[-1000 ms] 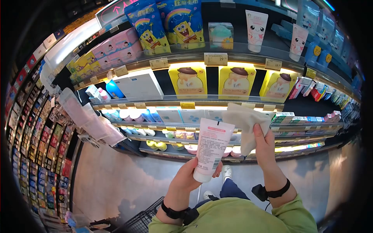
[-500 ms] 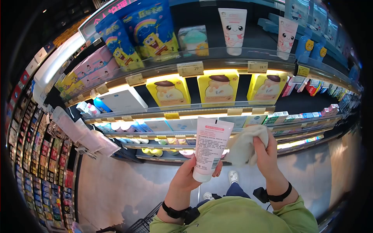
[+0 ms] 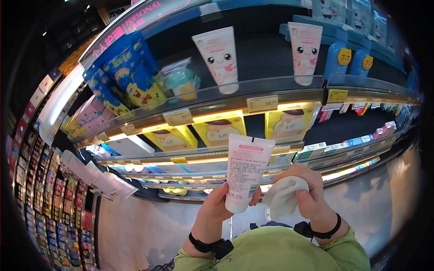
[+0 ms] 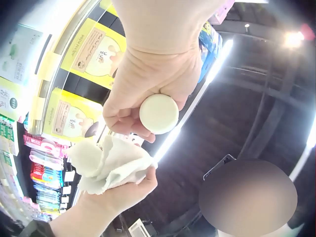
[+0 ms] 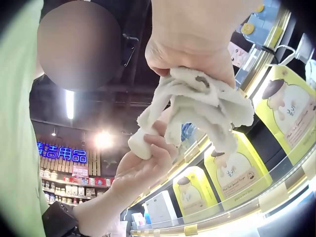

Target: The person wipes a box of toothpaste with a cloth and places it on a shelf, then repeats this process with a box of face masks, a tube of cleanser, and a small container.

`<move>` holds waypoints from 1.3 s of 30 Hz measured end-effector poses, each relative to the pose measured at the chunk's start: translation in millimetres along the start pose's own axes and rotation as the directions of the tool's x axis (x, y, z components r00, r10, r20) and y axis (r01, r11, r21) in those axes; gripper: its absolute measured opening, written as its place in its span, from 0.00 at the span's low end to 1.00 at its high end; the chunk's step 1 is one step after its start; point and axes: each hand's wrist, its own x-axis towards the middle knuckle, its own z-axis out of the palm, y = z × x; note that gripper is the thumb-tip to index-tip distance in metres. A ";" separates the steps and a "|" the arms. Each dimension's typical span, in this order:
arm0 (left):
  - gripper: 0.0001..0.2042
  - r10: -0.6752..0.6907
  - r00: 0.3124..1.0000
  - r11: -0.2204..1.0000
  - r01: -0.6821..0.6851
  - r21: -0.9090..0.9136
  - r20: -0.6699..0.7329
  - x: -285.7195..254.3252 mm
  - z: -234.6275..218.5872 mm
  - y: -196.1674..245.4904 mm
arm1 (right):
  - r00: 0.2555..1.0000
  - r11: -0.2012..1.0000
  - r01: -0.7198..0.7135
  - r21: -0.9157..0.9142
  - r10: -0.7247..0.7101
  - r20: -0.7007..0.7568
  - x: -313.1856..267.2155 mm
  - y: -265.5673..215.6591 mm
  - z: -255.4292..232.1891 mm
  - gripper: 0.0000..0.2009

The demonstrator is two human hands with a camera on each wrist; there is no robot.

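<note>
My left hand [image 3: 215, 204] holds a white squeeze tube [image 3: 247, 174] upright, cap down, its printed back facing me. From below, the left wrist view shows the round white cap [image 4: 159, 114] among the curled fingers. My right hand [image 3: 313, 190] grips a crumpled white cloth [image 3: 284, 197] just right of the tube's lower end. In the right wrist view the cloth [image 5: 197, 106] hangs in loose folds, overlapping part of the left hand [image 5: 145, 168].
Ahead stands a lit shelf unit with two face-printed tubes, one of them a white tube [image 3: 220, 61], blue bottles [image 3: 338, 58], and blue pouches [image 3: 131, 72]. Below are yellow boxes [image 3: 289, 124] behind a clear shelf lip. Racks of small packages [image 3: 58, 194] line the left.
My right hand has drawn the cloth down and in toward the tube, bunching it up. The head view has shifted right along the shelf; the left hand keeps the tube nearly still.
</note>
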 end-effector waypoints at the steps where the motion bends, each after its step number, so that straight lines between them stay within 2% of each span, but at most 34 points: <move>1: 0.40 -0.005 1.000 1.000 0.005 0.004 0.004 6.8 -1.0 -2.5 | 1.000 1.000 0.003 0.001 -0.003 -0.008 1.8 1.4 -5.2 0.14; 3: 0.33 0.025 0.979 0.999 -0.016 -0.050 0.204 19.3 -5.2 -7.2 | 0.999 0.998 0.011 -0.058 -0.013 -0.034 5.4 4.0 -14.3 0.13; 4: 0.33 0.021 0.978 0.999 -0.012 -0.045 0.208 24.2 -4.0 -9.2 | 0.999 0.998 0.014 -0.057 -0.016 -0.041 7.3 4.7 -19.1 0.13; 10: 0.34 0.009 0.980 0.999 -0.002 -0.035 0.199 46.1 3.6 -14.6 | 0.997 0.984 0.080 -0.162 -0.080 0.005 18.9 9.9 -41.8 0.11; 12: 0.42 -0.026 1.000 0.998 0.026 0.055 -0.006 49.8 12.7 -14.4 | 0.995 0.984 0.099 -0.150 -0.094 0.038 21.6 13.1 -47.1 0.11; 13: 0.42 -0.025 1.000 0.998 0.026 0.059 -0.006 52.0 9.7 -15.6 | 0.995 0.984 0.101 -0.148 -0.097 0.037 22.5 14.0 -48.4 0.11; 15: 0.34 0.013 0.979 0.999 -0.004 -0.047 0.204 56.5 0.7 -18.0 | 0.995 0.988 0.101 -0.117 -0.102 -0.004 23.8 15.2 -49.5 0.15; 16: 0.34 0.013 0.979 0.999 -0.004 -0.043 0.204 58.3 1.3 -18.5 | 0.994 0.988 0.105 -0.116 -0.106 -0.005 22.7 15.4 -49.8 0.15; 18: 0.35 0.033 0.976 0.996 -0.015 -0.087 0.213 61.6 3.1 -19.4 | 1.000 1.000 -0.014 0.002 0.014 -0.019 20.7 15.6 -50.2 0.20; 22: 0.36 0.041 0.978 0.997 -0.025 -0.078 0.206 63.5 0.7 -19.4 | 0.997 0.997 0.076 -0.001 -0.076 -0.009 28.9 19.0 -50.9 0.24; 24: 0.36 0.086 0.974 0.992 -0.064 -0.112 0.210 63.9 -2.3 -21.0 | 0.993 0.992 0.111 -0.062 -0.109 0.042 32.2 20.2 -53.6 0.25; 27: 0.37 0.070 0.979 0.994 -0.053 -0.094 0.189 64.8 -3.1 -17.0 | 0.985 0.979 0.170 -0.113 -0.165 0.053 37.0 21.6 -54.4 0.26; 31: 0.37 0.058 0.982 0.994 -0.040 -0.102 0.181 66.0 -5.0 -14.1 | 0.985 0.980 0.168 -0.104 -0.162 0.064 41.9 19.5 -54.2 0.26; 37: 0.38 0.058 0.969 0.992 -0.029 -0.125 0.240 71.1 -4.7 -8.8 | 0.985 0.979 0.169 -0.113 -0.164 0.049 44.4 18.8 -54.4 0.26; 39: 0.36 0.054 0.995 0.998 -0.057 0.034 0.083 70.5 11.1 0.1 | 0.982 0.961 0.186 -0.204 -0.172 0.084 50.8 8.5 -58.3 0.24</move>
